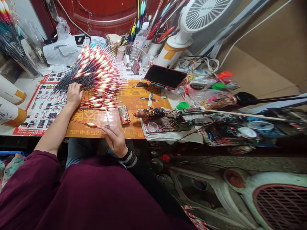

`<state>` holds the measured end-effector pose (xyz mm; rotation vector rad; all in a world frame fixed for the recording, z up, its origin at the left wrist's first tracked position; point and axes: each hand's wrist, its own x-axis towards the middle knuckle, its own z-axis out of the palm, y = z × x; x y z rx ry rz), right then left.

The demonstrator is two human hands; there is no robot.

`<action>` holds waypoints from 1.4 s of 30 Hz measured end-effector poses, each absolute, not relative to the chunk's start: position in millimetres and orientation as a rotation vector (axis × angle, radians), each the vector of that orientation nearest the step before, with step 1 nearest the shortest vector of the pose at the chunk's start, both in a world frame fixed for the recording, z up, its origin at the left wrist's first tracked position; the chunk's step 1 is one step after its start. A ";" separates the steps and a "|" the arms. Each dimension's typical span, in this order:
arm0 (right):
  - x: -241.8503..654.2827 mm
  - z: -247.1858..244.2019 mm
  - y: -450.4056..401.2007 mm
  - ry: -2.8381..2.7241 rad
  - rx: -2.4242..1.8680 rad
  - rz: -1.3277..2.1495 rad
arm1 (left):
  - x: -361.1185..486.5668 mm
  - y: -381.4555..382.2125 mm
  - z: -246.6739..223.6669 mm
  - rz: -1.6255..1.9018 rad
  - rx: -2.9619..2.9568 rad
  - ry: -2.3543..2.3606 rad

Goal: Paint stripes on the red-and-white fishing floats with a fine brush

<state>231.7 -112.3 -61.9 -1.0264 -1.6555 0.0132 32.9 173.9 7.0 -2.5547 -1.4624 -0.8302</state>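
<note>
Head view: left hand [74, 95] left of centre, fingers curled down over the dark stems at the near edge of the stick pile [96, 70]. Can't tell whether it grips them or only rests there. Right hand [115, 140] just below centre, thumb and fingers closed on the thin end of a single stick [91, 125]. That stick lies near-level, bulb pointing left, over the orange sheet [79, 131] at the table's front edge. Same hand also has a slim pale tool [107, 117] sticking up between the fingers.

Pile fills upper left of centre: dark stems to the left, red-white-yellow bulbs fanned to the right. A few loose ones sit just above the single stick.

Small paint-marked box [124, 115] near frame centre, right of the pile. Paint-crusted device [153, 113] right of that, brown tip facing left. Black-screened phone [165, 76] above it, tilted. White fan [206, 11] top right, clear bottle [138, 44] left of it. Printed papers [61, 52] upper left. Pale slatted chair [251, 191] lower right, below table level.
</note>
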 end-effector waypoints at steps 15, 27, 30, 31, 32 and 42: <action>184.2 -41.3 -24.2 -2.060 -1.440 -0.222 | 10.6 261.8 45.1 -0.678 -2.513 -1.611; 188.5 -43.9 -22.5 -1.929 -1.491 -0.307 | -19.2 260.0 60.5 -0.720 -2.446 -1.628; 188.3 -43.6 -22.8 -1.907 -1.466 -0.323 | -32.9 249.6 63.1 -0.746 -2.416 -1.600; 188.3 -43.8 -22.6 -1.900 -1.458 -0.336 | -36.9 245.2 64.2 -0.751 -2.408 -1.596; 188.2 -43.9 -22.5 -1.894 -1.451 -0.347 | -40.6 240.5 65.4 -0.755 -2.403 -1.592; 188.5 -38.2 -25.8 -1.902 -1.427 -0.333 | -51.8 182.5 65.5 -0.762 -2.601 -1.376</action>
